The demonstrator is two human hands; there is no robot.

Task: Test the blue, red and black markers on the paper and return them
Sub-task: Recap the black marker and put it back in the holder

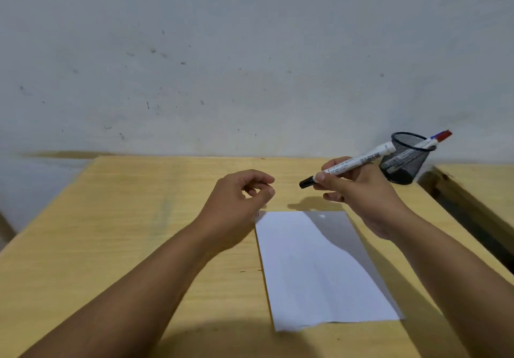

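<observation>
My right hand (358, 190) holds a white marker with a black cap (358, 160) above the table, cap end pointing left. A short way left of the cap, my left hand (239, 201) hovers with fingers loosely curled and nothing in it. A white sheet of paper (314, 271) lies flat on the wooden table below both hands. A black mesh pen cup (404, 162) stands at the back right, just behind the held marker. Out of it lean a red-capped marker (445, 135) and a blue-capped marker (435, 137).
The yellow wooden table (125, 232) ends at a grey-white wall at the back. A second wooden surface (484, 185) lies to the right across a dark gap (459, 210). The table's left edge drops off toward the floor.
</observation>
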